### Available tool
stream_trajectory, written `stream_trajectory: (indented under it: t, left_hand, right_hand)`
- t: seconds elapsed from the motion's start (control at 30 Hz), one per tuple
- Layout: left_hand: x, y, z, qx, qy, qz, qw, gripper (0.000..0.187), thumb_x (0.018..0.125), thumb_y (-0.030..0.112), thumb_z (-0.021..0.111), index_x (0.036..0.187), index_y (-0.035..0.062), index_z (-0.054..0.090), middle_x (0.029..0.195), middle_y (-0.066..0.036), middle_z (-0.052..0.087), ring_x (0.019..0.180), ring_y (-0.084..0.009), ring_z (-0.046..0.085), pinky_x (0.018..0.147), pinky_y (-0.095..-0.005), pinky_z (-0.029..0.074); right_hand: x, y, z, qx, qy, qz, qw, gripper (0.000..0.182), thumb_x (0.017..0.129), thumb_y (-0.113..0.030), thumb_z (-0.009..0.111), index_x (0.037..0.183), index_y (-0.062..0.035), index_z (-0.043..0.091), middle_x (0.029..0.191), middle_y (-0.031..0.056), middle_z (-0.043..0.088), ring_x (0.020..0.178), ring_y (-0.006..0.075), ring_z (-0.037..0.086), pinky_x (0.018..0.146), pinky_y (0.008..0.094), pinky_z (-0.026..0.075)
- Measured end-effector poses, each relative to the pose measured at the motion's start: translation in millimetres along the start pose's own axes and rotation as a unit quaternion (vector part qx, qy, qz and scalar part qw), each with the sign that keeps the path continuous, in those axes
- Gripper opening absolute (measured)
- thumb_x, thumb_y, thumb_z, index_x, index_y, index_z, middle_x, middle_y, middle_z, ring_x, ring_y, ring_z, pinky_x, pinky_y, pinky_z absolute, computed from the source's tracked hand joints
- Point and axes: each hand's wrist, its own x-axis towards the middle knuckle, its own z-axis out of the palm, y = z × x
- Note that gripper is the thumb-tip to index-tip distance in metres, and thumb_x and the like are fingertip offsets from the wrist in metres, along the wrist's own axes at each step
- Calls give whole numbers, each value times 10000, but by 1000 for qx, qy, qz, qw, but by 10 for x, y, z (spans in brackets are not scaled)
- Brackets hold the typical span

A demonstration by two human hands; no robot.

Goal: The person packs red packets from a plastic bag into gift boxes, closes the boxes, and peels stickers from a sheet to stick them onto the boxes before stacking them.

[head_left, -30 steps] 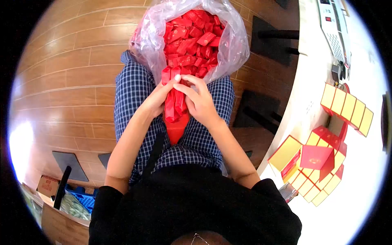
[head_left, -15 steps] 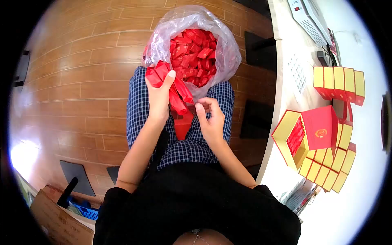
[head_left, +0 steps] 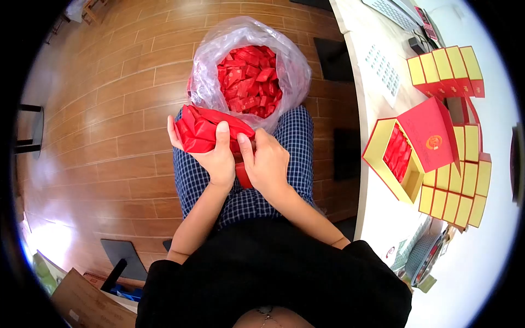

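Several red packets (head_left: 202, 128) lie bunched in my left hand (head_left: 214, 158), which is closed round them with the thumb on top. My right hand (head_left: 268, 164) pinches the right end of the same bunch between thumb and fingers. Beyond my hands, a clear plastic bag (head_left: 295, 71) stands open, full of small red packets (head_left: 251, 82). Between my thighs, partly hidden by my hands, is a red object (head_left: 243, 175).
On the table (head_left: 377, 218) to the right, an open red and gold box (head_left: 377, 139) holds red packets. Several closed boxes (head_left: 451, 205) stand in rows beside it. A sheet of round stickers (head_left: 383, 71) lies further back. Cardboard (head_left: 90, 303) is at the lower left.
My right hand has moved left and taken hold of the bunch's end. My left hand has tilted the red packets flatter. The whole view has shifted slightly.
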Motion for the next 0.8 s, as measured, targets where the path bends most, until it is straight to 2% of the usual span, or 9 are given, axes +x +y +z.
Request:
stream_trajectory:
  t: [0.1, 0.4, 0.57, 0.73, 0.8]
  left_hand:
    - [-17, 31, 10, -12, 2, 3, 1000, 925, 777, 46, 742, 1463, 76, 121, 1348, -125, 387, 1186, -211, 436, 1036, -350, 365]
    - [-111, 18, 18, 2, 0, 2, 1000, 896, 792, 68, 741, 1460, 77, 143, 1356, -129, 384, 1190, -217, 438, 1043, -355, 362]
    - [-27, -19, -10, -27, 15, -45, 999, 818, 851, 173, 714, 1454, 65, 173, 1353, -139, 387, 1187, -228, 443, 1031, -358, 371]
    - [79, -111, -50, -66, 7, -96, 993, 746, 882, 158, 681, 1443, 57, 200, 1309, -144, 438, 1155, -220, 472, 989, -345, 404]
    - [72, -52, 0, -116, 11, -141, 983, 678, 885, 154, 680, 1405, 59, 256, 1267, -120, 472, 1118, -201, 500, 958, -339, 428]
  right_hand:
    - [-9, 3, -6, -24, 25, -23, 999, 375, 921, -338, 566, 735, -17, 512, 683, 169, 590, 631, 343, 600, 553, 438, 471]
    - [-65, 20, -51, -30, 61, -69, 995, 219, 873, -165, 577, 733, -9, 511, 639, 170, 556, 595, 341, 580, 540, 434, 471]
    - [-84, 129, -85, -41, 50, -79, 995, 177, 857, -118, 573, 726, -15, 515, 635, 156, 562, 593, 324, 588, 544, 420, 475]
    - [-63, 205, -182, -18, 79, -75, 994, 149, 829, -100, 623, 747, -31, 520, 632, 134, 565, 585, 310, 588, 532, 404, 470]
    - [-50, 158, -250, 46, 67, -78, 994, 151, 820, -95, 647, 762, -40, 519, 639, 113, 559, 591, 293, 587, 535, 392, 473]
